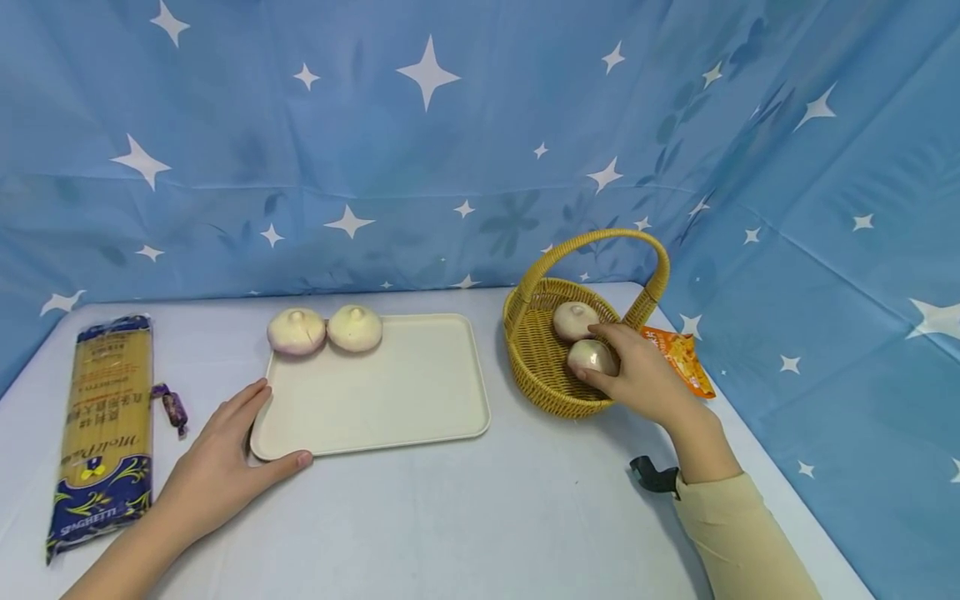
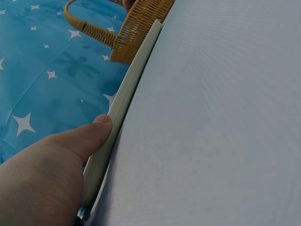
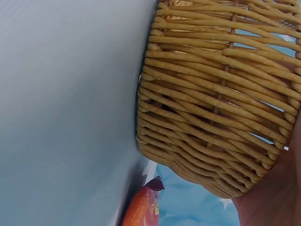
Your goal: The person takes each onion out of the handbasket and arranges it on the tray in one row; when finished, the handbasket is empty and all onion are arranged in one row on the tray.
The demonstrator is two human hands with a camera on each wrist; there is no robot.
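Note:
My left hand (image 1: 221, 458) rests at the near left corner of a cream tray (image 1: 375, 400), fingers spread along its left side. In the left wrist view the thumb (image 2: 96, 134) lies straight against the tray's front edge. Two white turnips (image 1: 356, 328) with purplish undersides sit side by side along the tray's far left edge. My right hand (image 1: 641, 371) reaches into a wicker basket (image 1: 536, 379) and holds a turnip (image 1: 591, 357) between thumb and fingers. Behind it in the basket lies another turnip (image 1: 574, 320). The basket's wall hides the right fingers in the right wrist view.
A spaghetti pack (image 1: 105, 433) lies at the far left, a purple wrapped candy (image 1: 173, 408) beside it. An orange snack packet (image 1: 682, 362) lies right of the basket, whose tall handle (image 1: 592, 237) arches up. A star-patterned blue curtain (image 1: 427, 167) stands behind the white table.

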